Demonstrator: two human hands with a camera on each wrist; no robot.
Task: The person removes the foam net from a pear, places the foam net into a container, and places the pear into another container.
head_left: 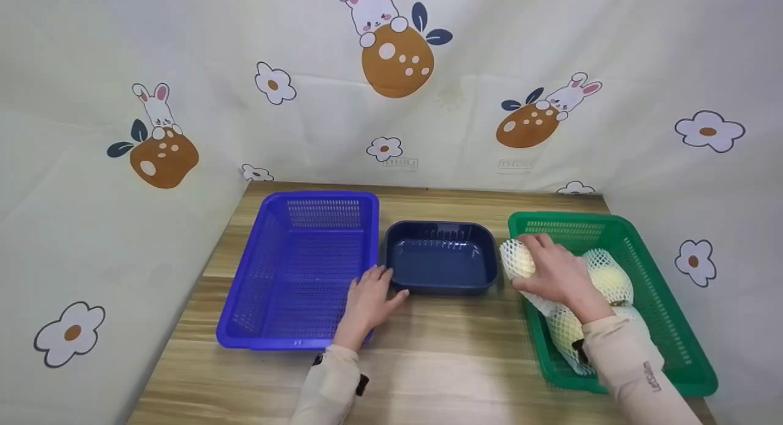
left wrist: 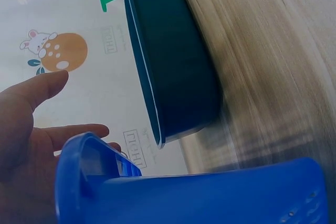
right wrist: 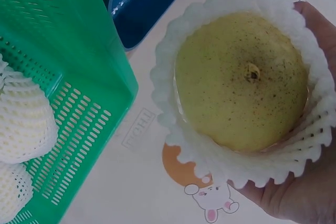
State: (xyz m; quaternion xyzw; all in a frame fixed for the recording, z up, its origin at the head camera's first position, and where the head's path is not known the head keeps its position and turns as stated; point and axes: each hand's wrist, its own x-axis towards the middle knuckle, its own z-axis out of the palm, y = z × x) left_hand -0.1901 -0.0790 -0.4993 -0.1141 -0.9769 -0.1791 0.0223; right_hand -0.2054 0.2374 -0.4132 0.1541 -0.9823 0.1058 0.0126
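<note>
My right hand (head_left: 560,275) grips a pale yellow-green pear (right wrist: 239,82) wrapped in a white foam net, holding it over the left rim of the green basket (head_left: 664,281). The right wrist view shows the pear's speckled end poking out of the net's open ring. More netted pears (head_left: 612,283) lie in that basket, partly hidden by my right arm. My left hand (head_left: 370,299), fingers spread and holding nothing, hovers by the right rim of the blue basket (head_left: 298,343). Its fingertips come right up to the near left corner of the navy dish (head_left: 445,287).
The navy dish stands between the two baskets, and nothing lies in it or in the blue basket. All three sit on a wood-grain table (head_left: 446,358). Behind and at both sides hangs a pale cloth (head_left: 324,125) printed with rabbits and flowers.
</note>
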